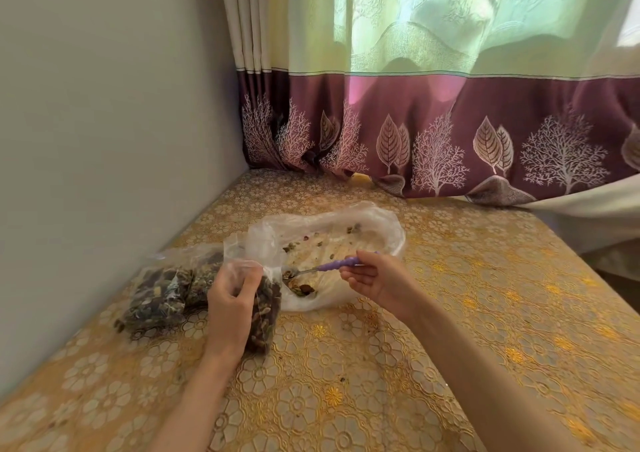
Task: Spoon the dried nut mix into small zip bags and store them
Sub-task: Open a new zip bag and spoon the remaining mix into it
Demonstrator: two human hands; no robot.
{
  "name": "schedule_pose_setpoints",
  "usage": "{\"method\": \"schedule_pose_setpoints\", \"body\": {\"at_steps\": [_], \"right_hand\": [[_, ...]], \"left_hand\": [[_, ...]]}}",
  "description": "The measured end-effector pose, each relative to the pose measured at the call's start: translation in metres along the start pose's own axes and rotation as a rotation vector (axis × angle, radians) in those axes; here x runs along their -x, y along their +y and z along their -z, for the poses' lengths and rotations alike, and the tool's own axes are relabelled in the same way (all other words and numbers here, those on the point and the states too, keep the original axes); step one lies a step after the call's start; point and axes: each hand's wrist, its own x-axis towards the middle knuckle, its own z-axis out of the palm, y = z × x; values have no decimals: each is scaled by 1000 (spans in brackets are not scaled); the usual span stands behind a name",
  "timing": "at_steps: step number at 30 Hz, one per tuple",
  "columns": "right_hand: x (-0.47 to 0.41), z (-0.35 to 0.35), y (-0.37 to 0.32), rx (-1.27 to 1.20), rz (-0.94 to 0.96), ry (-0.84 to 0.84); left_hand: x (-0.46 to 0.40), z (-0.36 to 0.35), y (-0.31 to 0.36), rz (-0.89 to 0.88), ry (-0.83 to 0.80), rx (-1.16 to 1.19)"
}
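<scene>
Your left hand (pixel 231 304) grips the neck of a small zip bag (pixel 266 307), fingers curled round the gathered plastic at its mouth; the bag stands upright on the desk (pixel 450 330), nearly full of dark nut mix. Your right hand (pixel 372 276) pinches the purple handle of a spoon (pixel 323 267), whose metal bowl points toward nine o'clock and sits low inside the large clear bag (pixel 332 243), just beside the small bag's mouth.

The large bag lies open and flattened at twelve o'clock from your hands. Only a scatter of nut mix (pixel 301 287) is left in it, with the thickest clump under the spoon and a few loose bits toward the far rim.

At nine o'clock from your left hand, two filled bags (pixel 162 295) lie flat and touching each other, packed with the dark mix, close to the wall (pixel 104 139).

The desk meets that wall along its left side. A patterned curtain (pixel 433 132) hangs down to the desk's far edge at twelve o'clock. Open desk surface spreads from three to six o'clock, out to the right edge.
</scene>
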Motion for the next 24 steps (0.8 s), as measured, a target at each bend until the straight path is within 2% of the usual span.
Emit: {"method": "schedule_pose_setpoints", "body": {"at_steps": [5, 9, 15, 24], "right_hand": [[4, 10, -8, -35, 22, 69], [11, 11, -25, -47, 111, 105], [31, -9, -56, -31, 299, 11], [55, -44, -61, 260, 496, -139]], "left_hand": [[0, 0, 1, -12, -25, -15], [1, 0, 1, -16, -44, -11], [2, 0, 4, -18, -65, 2], [3, -1, 10, -39, -87, -14]]}}
